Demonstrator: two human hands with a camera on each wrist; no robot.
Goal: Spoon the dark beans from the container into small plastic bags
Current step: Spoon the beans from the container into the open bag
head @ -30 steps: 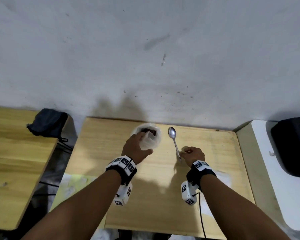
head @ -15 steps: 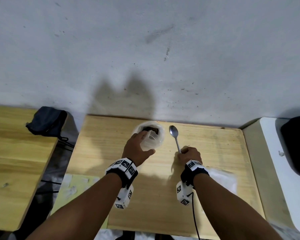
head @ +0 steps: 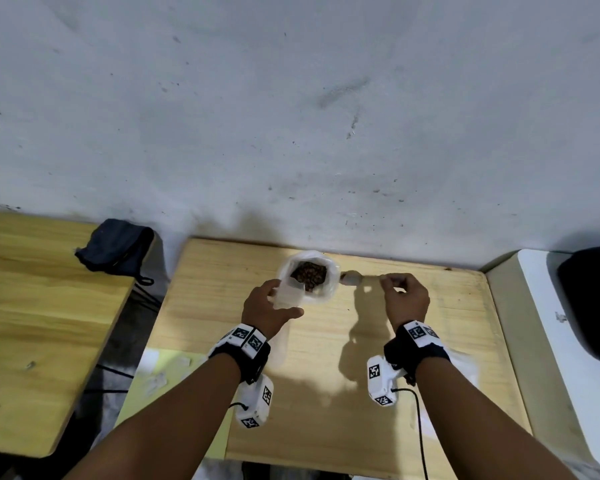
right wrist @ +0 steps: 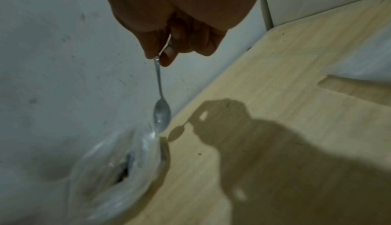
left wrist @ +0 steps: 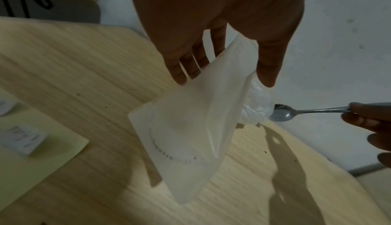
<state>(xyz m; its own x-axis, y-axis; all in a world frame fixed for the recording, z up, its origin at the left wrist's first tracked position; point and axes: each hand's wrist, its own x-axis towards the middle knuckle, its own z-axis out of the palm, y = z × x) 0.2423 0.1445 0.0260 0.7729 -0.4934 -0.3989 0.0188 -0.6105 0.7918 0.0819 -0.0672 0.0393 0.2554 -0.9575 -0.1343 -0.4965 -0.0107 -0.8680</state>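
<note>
head | small bag (head: 286,295) pinched by left hand (head: 264,310) | spoon (head: 352,278) gripped by right hand (head: 405,299) at 3 o'clock of beans container (head: 329,289)

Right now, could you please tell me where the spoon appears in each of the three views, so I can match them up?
Head: the spoon lies level, right of the container of beans, held by the right hand.
Left wrist: the spoon is at the right edge, bowl pointing left.
Right wrist: the spoon hangs at centre, below the hand.
Shared landmark: the container's crinkled clear plastic rim, next to the spoon's bowl.
</note>
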